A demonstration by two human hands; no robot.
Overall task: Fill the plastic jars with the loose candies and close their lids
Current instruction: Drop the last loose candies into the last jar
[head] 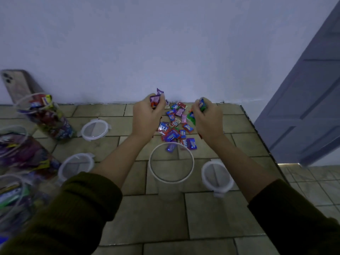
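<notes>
Left hand (147, 112): fingers curled round a bunch of wrapped candies.
Right hand (207, 117): likewise clamped on several.
Loose candies (176, 128): heap between both fists; likely light, crinkly, slippery, best scooped by the handful.
Empty jar (171, 163): open, nearer than fingertips; lid (217, 176) beside it.

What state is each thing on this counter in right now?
Left hand, gripping a bunch of candies.
Right hand, gripping candies too.
Middle jar, upright, open, empty.
Loose candies, piled behind that jar.
Three lids, lying off the jars.
Three left jars, filled, lidless.
Phone, leaning on the wall.
</notes>
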